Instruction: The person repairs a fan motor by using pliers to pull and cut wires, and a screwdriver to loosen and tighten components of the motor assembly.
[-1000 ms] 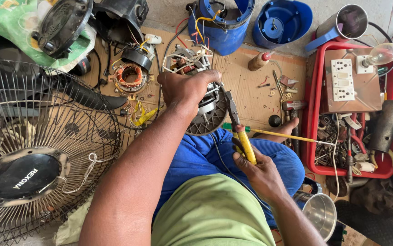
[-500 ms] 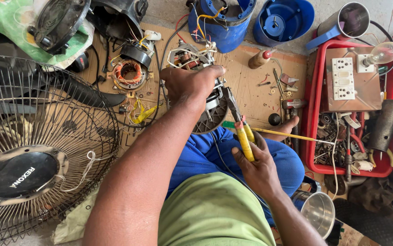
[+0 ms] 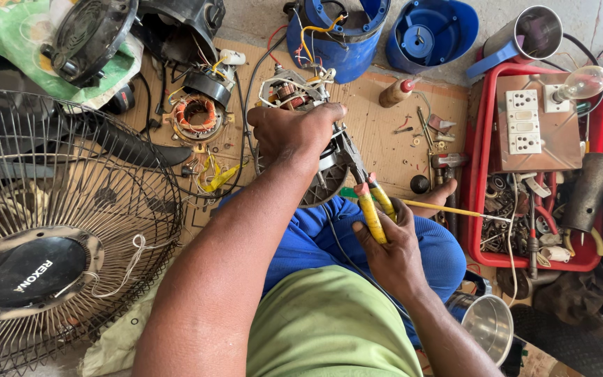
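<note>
Left hand [image 3: 294, 132] clamps down on the fan motor [image 3: 315, 164], steadying it; right hand [image 3: 388, 241] grips yellow-handled pliers [image 3: 364, 188], nose biting in just below the left.

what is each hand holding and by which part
The right hand grips yellow-handled pliers by the handles. The left hand clamps the fan motor from above, over its top.

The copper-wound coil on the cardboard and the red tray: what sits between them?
In the head view, between the coil and the red tray: the fan motor under the left hand, pliers in the right hand, and scattered screws.
</note>
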